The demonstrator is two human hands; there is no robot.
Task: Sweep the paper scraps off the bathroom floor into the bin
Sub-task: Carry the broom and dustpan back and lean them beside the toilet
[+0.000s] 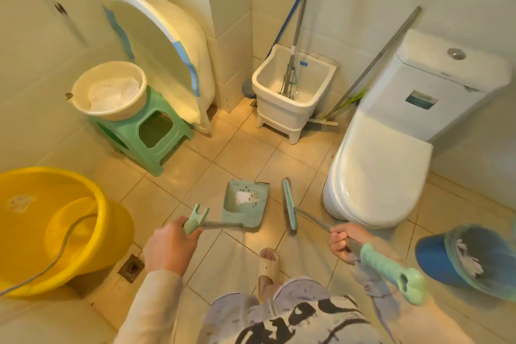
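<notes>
A mint-green dustpan (245, 204) rests on the tiled floor at centre, with a white paper scrap (247, 198) and dark specks inside it. My left hand (170, 246) grips the top of the dustpan's long handle. My right hand (344, 243) is closed around the shaft of a mint-green broom (290, 208), whose head stands on the floor just right of the dustpan. The blue bin (472, 258), lined with a bag and holding white paper, stands at the far right, beside my right hand.
A white toilet (382, 170) with its lid down fills the right. A mop sink (293, 92) with a mop sits at the back. A green stool (148, 131) carries a cream basin. Yellow tubs (55, 226) sit left, a floor drain (131, 268) nearby. My slippered foot (268, 262) is below the dustpan.
</notes>
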